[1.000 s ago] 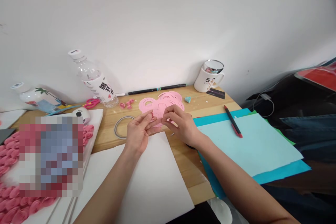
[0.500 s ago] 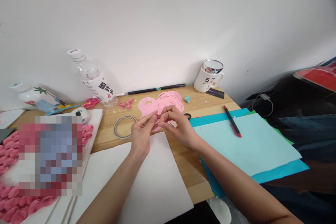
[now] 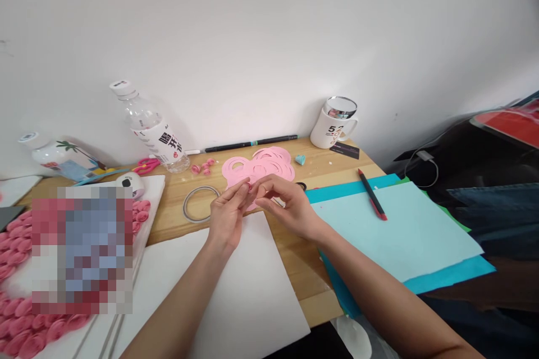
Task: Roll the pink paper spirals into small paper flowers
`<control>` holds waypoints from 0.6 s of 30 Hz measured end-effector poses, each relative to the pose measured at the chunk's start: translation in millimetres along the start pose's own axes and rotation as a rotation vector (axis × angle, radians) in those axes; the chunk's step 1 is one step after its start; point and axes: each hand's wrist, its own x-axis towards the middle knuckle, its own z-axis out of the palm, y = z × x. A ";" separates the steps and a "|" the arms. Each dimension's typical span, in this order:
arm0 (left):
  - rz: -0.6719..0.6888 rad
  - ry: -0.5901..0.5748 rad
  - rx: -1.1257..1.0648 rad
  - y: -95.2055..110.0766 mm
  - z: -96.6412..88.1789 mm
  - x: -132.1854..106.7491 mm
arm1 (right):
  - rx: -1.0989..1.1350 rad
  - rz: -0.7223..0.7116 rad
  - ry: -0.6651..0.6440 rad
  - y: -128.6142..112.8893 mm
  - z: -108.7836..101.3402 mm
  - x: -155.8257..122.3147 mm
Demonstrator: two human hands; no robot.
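Just in front of the pink spiral pile (image 3: 269, 161), the left hand (image 3: 226, 217) and right hand (image 3: 290, 208) have drawn closer, fingertips of both pinched shut on the small pink paper roll (image 3: 248, 185) (likely winding tighter)

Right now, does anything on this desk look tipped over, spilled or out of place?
Two things. The clear plastic bottle leans tilted against the wall rather than standing upright, cap on, nothing spilled. The blue paper sheets hang over the desk's right front edge. The left hand and right hand pinch a small pink paper piece.
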 end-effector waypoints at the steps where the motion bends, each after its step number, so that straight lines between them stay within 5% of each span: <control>1: -0.009 -0.012 -0.017 -0.2 -0.3 0.3 | 0.006 0.006 -0.028 0.4 0.6 -0.3; 6: -0.121 -0.105 -0.171 -0.9 -1.3 2.9 | -0.047 0.068 -0.029 7.7 3.4 -0.1; 11: -0.226 -0.079 -0.251 -1.3 -1.8 5.6 | -0.073 0.121 -0.003 13.0 3.8 0.5; 18: -0.185 -0.196 -0.244 -3.3 -1.4 4.1 | -0.122 0.125 0.000 13.5 1.9 1.1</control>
